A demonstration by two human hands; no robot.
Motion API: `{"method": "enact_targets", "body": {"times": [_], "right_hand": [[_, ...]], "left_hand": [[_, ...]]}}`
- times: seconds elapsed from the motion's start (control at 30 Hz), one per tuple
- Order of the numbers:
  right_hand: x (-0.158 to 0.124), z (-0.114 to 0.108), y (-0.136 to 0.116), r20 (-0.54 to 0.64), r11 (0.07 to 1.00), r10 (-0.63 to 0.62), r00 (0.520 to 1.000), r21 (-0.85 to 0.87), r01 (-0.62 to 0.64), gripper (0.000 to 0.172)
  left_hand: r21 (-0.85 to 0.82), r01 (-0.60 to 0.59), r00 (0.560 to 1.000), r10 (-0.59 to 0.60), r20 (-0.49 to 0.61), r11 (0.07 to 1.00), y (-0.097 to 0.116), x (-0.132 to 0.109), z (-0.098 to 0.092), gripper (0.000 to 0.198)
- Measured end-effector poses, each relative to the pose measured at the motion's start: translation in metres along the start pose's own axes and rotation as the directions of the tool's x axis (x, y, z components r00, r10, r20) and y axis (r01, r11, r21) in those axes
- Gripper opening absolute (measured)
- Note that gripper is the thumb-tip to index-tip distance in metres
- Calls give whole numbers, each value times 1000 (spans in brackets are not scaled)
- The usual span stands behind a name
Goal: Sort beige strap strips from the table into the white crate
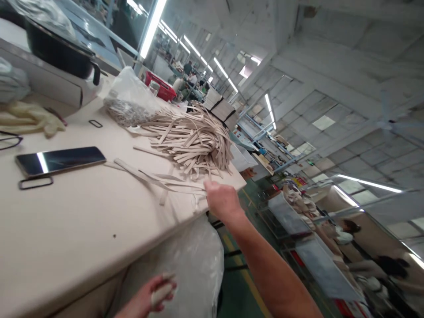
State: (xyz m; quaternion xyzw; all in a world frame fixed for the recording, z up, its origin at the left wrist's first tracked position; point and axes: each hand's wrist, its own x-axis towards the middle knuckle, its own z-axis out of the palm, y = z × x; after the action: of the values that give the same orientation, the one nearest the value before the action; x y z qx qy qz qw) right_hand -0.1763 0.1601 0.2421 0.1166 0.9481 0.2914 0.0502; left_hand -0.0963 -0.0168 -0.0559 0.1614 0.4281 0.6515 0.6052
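My right hand [223,201] is closed at the table's right edge, gripping the ends of a few beige fabric strips [165,182] that trail leftward across the tabletop. Just beyond it lies a big heap of the same strips [195,137], tangled and partly looped. My left hand [150,296] is low in front of the table edge, over a clear plastic bag. Its fingers are loosely bent and apart, with pale coverings on some of them, and no strip shows in it.
On the white table [76,216] are a phone [61,161], two black oval rings [35,183], a plastic bag of small pieces [129,99], yellowish gloves [31,117] and a black pan [59,53]. A large clear bag [185,260] hangs below the edge. Other people work farther off.
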Motion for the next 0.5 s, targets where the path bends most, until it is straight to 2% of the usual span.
{"method": "enact_targets", "body": {"times": [0.03,0.07,0.1,0.2,0.23,0.3,0.37,0.5], "right_hand": [[-26,5,-11,35,1000,-3,999,4,2,23],[-52,11,-23,67,1000,-3,998,14,2,22],[-75,19,-36,97,1000,-2,995,30,-1,21],[-138,45,-74,169,994,-1,986,112,-18,18],[-158,54,-85,182,989,1,983,147,-28,17],[-196,68,-101,189,976,22,982,210,-62,17],[-235,81,-110,184,956,75,980,265,-123,22],[-308,99,-120,190,879,233,954,378,-290,36]], "left_hand": [[-88,-13,999,9,-43,996,7,-4,4,77],[-221,-79,996,66,-64,972,16,-9,8,83],[-337,-122,992,107,-62,934,27,-14,12,83],[-515,-190,982,171,-85,836,62,-28,23,66],[-555,-189,982,155,-108,810,72,-31,26,55],[-616,-162,976,33,-215,771,87,-37,30,27],[-648,-195,936,-57,-347,736,96,-41,31,5],[-631,-278,844,-130,-520,725,101,-44,33,17]]}}
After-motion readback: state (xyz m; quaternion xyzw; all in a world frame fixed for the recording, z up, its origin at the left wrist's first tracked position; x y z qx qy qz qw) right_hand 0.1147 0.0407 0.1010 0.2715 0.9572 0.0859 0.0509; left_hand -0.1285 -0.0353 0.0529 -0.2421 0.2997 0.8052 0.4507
